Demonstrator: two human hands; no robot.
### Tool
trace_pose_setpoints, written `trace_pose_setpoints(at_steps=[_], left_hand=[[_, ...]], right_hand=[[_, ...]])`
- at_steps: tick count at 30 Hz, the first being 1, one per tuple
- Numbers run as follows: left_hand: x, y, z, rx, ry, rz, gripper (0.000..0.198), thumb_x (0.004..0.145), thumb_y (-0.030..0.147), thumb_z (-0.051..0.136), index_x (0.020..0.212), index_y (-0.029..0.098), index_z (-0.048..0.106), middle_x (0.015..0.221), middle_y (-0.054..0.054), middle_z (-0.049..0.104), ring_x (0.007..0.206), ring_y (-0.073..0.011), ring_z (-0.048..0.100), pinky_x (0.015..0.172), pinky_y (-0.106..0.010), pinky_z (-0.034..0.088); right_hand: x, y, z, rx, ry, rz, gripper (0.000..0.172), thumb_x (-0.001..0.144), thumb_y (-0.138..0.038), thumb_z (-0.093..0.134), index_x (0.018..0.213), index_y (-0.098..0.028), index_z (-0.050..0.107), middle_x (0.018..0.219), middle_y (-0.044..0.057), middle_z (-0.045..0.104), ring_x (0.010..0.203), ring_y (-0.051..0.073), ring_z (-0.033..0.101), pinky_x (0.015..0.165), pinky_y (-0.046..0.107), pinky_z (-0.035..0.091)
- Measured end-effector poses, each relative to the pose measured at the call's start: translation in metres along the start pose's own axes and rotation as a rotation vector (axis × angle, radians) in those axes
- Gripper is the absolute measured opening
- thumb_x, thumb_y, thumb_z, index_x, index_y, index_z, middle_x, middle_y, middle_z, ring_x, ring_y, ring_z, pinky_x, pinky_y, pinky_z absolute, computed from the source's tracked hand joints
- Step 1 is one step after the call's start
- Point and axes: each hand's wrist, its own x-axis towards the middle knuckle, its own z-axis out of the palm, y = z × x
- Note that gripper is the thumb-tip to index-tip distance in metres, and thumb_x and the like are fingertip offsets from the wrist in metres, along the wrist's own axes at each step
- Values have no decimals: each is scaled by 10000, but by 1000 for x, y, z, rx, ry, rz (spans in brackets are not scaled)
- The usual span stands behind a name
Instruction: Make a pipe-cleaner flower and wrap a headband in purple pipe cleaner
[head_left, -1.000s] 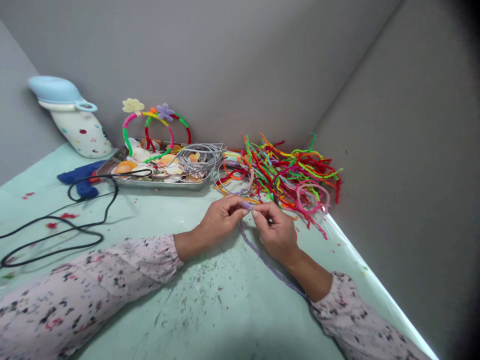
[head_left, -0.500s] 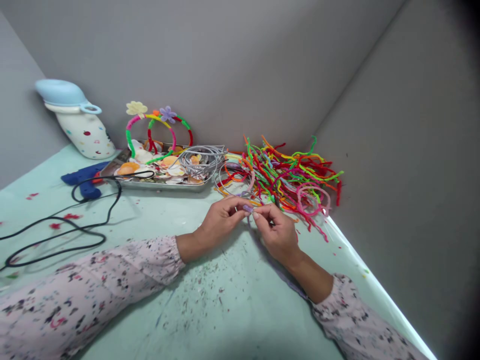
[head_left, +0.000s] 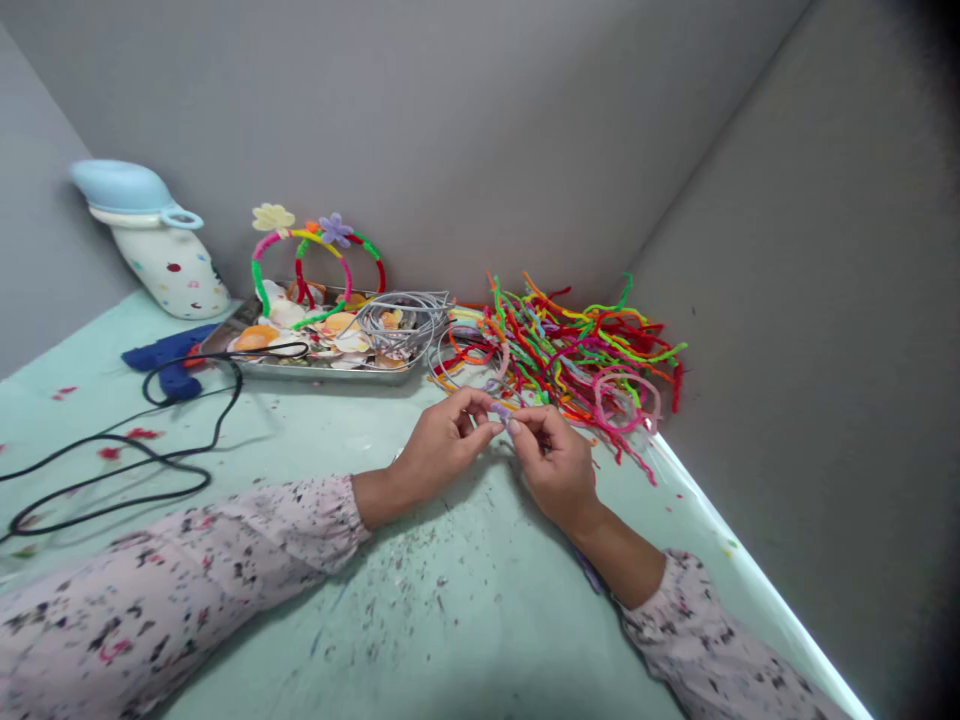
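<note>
Between the fingertips of both hands is a small bent piece of a purple pipe cleaner [head_left: 502, 411]. My left hand [head_left: 448, 440] pinches it from the left with thumb and forefinger. From the right, my right hand [head_left: 556, 464] grips it in a pinch, the fingertips of the two hands nearly meeting. A length of the purple stem shows below my right wrist; the rest is hidden behind that hand. Just beyond the hands spreads a pile of coloured pipe cleaners [head_left: 570, 350], with a pink ring [head_left: 600, 395] at its near right side.
A metal tray [head_left: 330, 375] holds shell-like pieces, a coil of grey wire [head_left: 409, 325] and two flower-topped pipe-cleaner hoops [head_left: 350, 275]. Left of it lie a blue glue gun [head_left: 169, 360] and its looping black cord [head_left: 112, 437]. A white bottle [head_left: 172, 265] leans by the grey wall.
The purple piece has turned slightly between the fingers. Its long tail, which hung in view beside my right hand, has swung mostly behind that hand and wrist.
</note>
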Motion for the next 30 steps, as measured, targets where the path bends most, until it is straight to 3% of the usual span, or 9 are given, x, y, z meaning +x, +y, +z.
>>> trace_pose_setpoints(at_steps=[3,7,19,30], left_hand=[[-1,5,-2,-18,-22,-23,181,839,339,547,848,158,542,696,23,519,603,-94,456,549,-211,358],[-2,9,-5,-43,-122,-56,313,880,400,465,694,153,515,573,37,440,550,-93,398,521,-213,320],[2,4,-4,-107,-157,-172,361,884,417,442,653,149,516,506,41,426,459,-82,373,455,-225,278],[2,4,-4,-63,-144,-177,325,874,351,443,625,154,511,503,43,434,482,-86,380,497,-231,282]], right_hand=[[0,0,0,5,9,18,82,843,-228,548,906,-197,589,765,-3,630,621,116,560,586,228,451],[1,-1,1,16,-25,8,92,840,-217,545,921,-195,583,767,1,634,639,119,579,599,230,462],[0,0,1,-34,-101,-19,87,825,-222,546,863,-176,609,727,9,636,627,116,575,591,219,453],[1,0,0,-29,-164,-16,110,818,-189,523,886,-191,610,756,7,654,650,128,591,609,231,465]])
